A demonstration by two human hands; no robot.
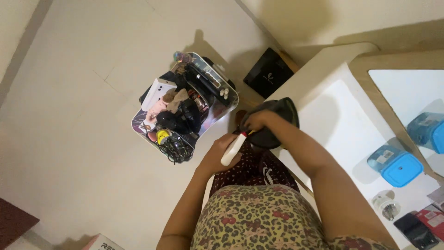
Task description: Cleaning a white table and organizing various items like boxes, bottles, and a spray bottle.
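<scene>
Likely light and stiff, the white tube (232,149) sits clamped mid-body in the left hand (216,155), while the right hand (253,121) pinches the soft dark pouch (277,121).

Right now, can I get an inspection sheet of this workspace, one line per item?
Surface: white tabletop at right, pale tiled floor below.
Job's things: white tube with a red tip; dark pouch at the table edge.
Clutter: box of mixed items on the floor; blue container, small clear jar on the table.
Hands: left hand grips the tube; right hand grips the pouch.
Cables: tangled dark cords in the box.
Surroundings: black box by the wall, mirror at right.
</scene>
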